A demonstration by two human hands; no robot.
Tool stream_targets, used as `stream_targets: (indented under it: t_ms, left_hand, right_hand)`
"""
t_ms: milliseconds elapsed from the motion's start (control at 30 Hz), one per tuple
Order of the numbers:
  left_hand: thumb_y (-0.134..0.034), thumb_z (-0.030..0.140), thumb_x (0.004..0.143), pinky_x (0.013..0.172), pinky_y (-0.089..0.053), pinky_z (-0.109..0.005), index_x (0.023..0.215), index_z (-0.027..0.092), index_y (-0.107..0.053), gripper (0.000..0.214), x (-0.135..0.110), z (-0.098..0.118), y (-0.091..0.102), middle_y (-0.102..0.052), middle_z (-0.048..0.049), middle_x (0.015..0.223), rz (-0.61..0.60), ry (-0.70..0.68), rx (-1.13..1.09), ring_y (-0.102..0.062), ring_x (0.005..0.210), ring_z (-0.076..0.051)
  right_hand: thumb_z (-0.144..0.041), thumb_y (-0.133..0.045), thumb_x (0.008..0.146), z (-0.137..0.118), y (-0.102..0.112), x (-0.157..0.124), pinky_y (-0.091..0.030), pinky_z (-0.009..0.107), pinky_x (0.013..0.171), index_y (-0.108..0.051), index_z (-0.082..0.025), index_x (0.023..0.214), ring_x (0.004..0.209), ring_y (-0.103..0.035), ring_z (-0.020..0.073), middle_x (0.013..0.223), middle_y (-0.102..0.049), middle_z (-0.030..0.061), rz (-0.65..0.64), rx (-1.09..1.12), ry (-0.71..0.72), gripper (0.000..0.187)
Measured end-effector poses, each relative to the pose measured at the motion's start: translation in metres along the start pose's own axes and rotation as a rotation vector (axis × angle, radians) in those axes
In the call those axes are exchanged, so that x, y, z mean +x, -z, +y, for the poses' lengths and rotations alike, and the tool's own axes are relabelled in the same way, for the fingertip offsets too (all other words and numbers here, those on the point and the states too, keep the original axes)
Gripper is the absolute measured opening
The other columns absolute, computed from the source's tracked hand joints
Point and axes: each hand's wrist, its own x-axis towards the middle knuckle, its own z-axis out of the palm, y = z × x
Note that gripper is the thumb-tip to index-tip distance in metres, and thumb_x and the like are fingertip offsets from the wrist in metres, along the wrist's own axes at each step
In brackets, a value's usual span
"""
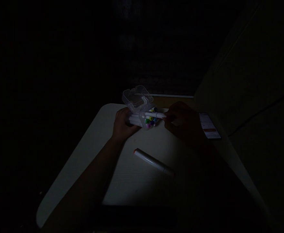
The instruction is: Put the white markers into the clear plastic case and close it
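The scene is very dark. A clear plastic marker case (pixel 142 121) lies on its side on a white table (pixel 88 152), lid (pixel 137 98) flipped up. Several white markers with coloured caps show at its open end. My left hand (pixel 121 125) is wrapped round the case's left side. My right hand (pixel 183 122) pinches a white marker (pixel 155 115) whose left end is at the case's mouth. Another white marker with an orange tip (pixel 153 161) lies loose on the table in front of the case.
A small white card with a red band (pixel 209 126) lies beyond my right hand near the table's right edge. A pale wall or panel (pixel 248 81) rises on the right. Everything beyond the table is black.
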Motion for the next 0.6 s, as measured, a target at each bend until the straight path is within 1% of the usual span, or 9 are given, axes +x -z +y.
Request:
stream_targets:
  t_ms: [67,233,400,500,600]
  left_hand:
    - [-0.080,0.039,0.057,0.093,-0.046,-0.047,0.121,0.023,-0.051,0.072,0.000,0.000,0.000,-0.059,-0.0106,0.120,-0.013,0.003,0.031,-0.056,0.112,-0.032]
    - [-0.080,0.041,0.055,0.094,-0.045,-0.047,0.120,0.023,-0.051,0.073,0.001,-0.001,0.000,-0.060,-0.0108,0.120,-0.037,-0.019,0.070,-0.056,0.112,-0.032]
    - [-0.079,0.040,0.058,0.094,-0.045,-0.046,0.121,0.022,-0.050,0.071,0.003,-0.001,-0.001,-0.061,-0.0108,0.119,-0.018,-0.102,0.041,-0.057,0.112,-0.031]
    - [-0.079,0.040,0.058,0.094,-0.045,-0.046,0.120,0.022,-0.051,0.071,0.002,-0.001,-0.001,-0.061,-0.0109,0.119,-0.020,-0.095,0.052,-0.057,0.112,-0.032]
    - [-0.079,0.039,0.058,0.094,-0.045,-0.047,0.120,0.022,-0.051,0.069,0.001,0.000,-0.001,-0.060,-0.0114,0.119,-0.025,-0.072,0.043,-0.056,0.112,-0.032]
  right_hand:
    - [-0.014,-0.055,0.078,0.001,-0.003,0.000,-0.049,0.028,0.073,-0.059,-0.020,0.077,0.079,-0.059,0.0150,0.085,-0.060,0.0038,0.009,-0.007,-0.032,0.007]
    - [-0.017,-0.054,0.082,-0.001,-0.013,-0.002,-0.047,0.028,0.073,-0.059,-0.019,0.080,0.080,-0.058,0.0156,0.089,-0.061,0.0059,-0.043,-0.033,-0.040,0.005]
    - [-0.017,-0.052,0.084,-0.002,-0.023,-0.003,-0.046,0.028,0.074,-0.061,-0.017,0.084,0.082,-0.057,0.0166,0.088,-0.061,0.0074,-0.051,-0.074,-0.045,0.009]
    - [-0.018,-0.054,0.083,-0.002,-0.022,-0.002,-0.046,0.028,0.075,-0.063,-0.016,0.091,0.086,-0.058,0.0179,0.093,-0.062,0.0091,-0.077,-0.076,-0.037,0.012]
    - [-0.021,-0.056,0.083,0.000,-0.017,-0.001,-0.047,0.028,0.076,-0.063,-0.015,0.099,0.085,-0.060,0.0169,0.101,-0.063,0.0101,-0.131,-0.065,-0.062,0.019]
